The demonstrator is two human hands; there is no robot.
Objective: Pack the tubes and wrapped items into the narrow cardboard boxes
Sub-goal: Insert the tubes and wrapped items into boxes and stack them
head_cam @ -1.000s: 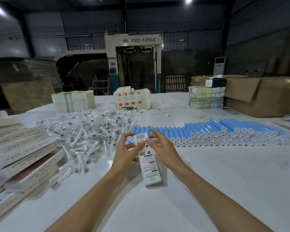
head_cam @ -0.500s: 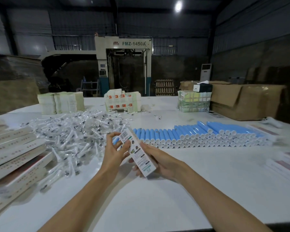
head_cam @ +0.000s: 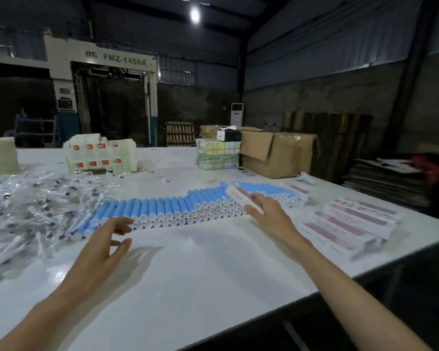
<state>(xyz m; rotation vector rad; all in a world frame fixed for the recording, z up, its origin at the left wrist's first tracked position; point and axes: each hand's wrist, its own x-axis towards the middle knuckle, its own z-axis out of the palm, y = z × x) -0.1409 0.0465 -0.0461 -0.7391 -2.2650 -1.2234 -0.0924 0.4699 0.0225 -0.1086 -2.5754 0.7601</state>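
The left hand has let go, fingers apart. The right hand alone now grips the narrow box above the tubes, carrying it toward the right edge of the bench. I think this box is packed.

Dim warehouse, one bright ceiling lamp.
The white table catches soft glare; the left hand casts a faint shadow rightward; the right hand is motion-blurred; wide-angle bending warps the edges.
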